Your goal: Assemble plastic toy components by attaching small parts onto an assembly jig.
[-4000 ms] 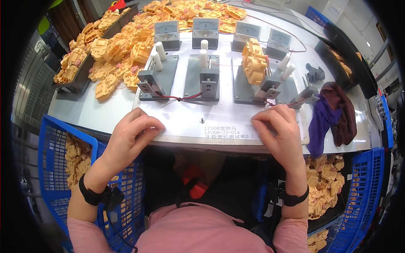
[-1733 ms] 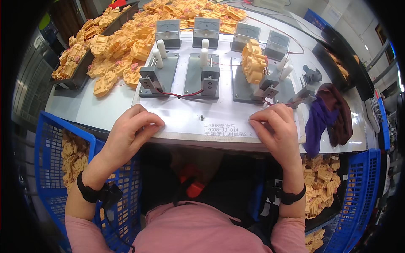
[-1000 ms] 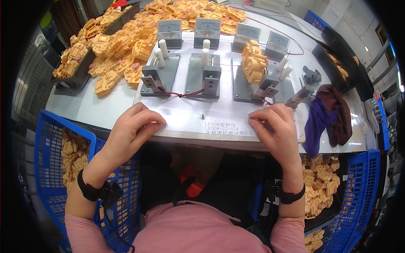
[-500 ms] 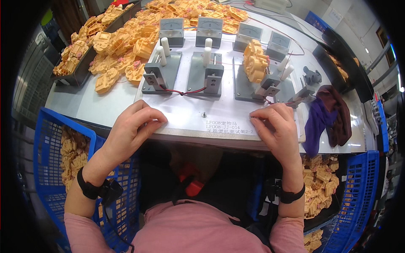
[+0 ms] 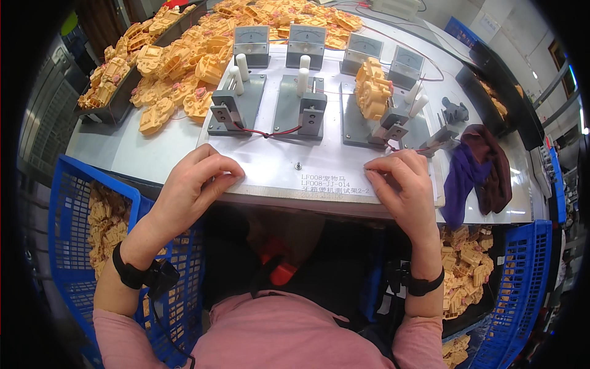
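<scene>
My left hand (image 5: pixel 198 183) rests at the near left edge of a white-topped board (image 5: pixel 264 166). Its fingers are curled in with the thumb close to them, and nothing shows in them. At the board's near right edge lies my right hand (image 5: pixel 402 184), loosely closed, likewise with nothing visible in it. Grey metal fixtures (image 5: pixel 312 117) with white pegs stand on the board beyond my hands, linked by red and black wires. One orange plastic housing (image 5: pixel 372 89) sits upright on the right-hand fixture, touched by neither hand.
Several analog meters (image 5: pixel 306 42) line the board's back. Orange housings are heaped (image 5: pixel 178 67) at the far left, beside a filled dark tray (image 5: pixel 110 115). Purple and brown cloth (image 5: pixel 470 175) drapes the right edge. Blue crates (image 5: pixel 61 227) of parts flank me.
</scene>
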Demonstrator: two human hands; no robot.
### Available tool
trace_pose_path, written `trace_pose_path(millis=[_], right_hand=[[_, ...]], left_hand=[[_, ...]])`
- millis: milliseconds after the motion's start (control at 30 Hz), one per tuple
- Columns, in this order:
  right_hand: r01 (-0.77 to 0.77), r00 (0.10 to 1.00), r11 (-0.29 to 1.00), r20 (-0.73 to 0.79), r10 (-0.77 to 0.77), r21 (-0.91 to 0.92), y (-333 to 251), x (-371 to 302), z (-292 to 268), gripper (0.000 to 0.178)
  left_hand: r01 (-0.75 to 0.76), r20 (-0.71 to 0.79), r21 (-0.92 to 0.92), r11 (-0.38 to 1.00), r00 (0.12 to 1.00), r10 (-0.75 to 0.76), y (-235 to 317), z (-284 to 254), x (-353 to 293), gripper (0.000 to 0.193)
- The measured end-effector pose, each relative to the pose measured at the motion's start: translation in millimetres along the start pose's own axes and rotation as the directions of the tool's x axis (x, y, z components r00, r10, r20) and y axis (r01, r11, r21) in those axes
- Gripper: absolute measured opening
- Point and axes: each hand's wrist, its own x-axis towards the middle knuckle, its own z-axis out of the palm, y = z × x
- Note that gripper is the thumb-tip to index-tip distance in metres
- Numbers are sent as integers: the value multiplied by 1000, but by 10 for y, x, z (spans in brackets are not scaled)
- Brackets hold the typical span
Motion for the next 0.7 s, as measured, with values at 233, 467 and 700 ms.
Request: trace_pose_path(millis=[233, 467, 700], right_hand=[[-34, 999, 999, 32, 34, -2, -16, -11, 5, 12], [-30, 998, 1000, -60, 30, -2, -12, 24, 18, 9], [-31, 999, 999, -41, 33, 43, 25, -10, -14, 9]], left_hand=[[2, 1, 7, 1000, 1000, -2, -3, 3, -13, 9], [25, -18, -10, 1000, 1000, -25, -43, -15, 0, 9], [11, -37, -62, 998, 999, -13, -107, 72, -13, 11]])
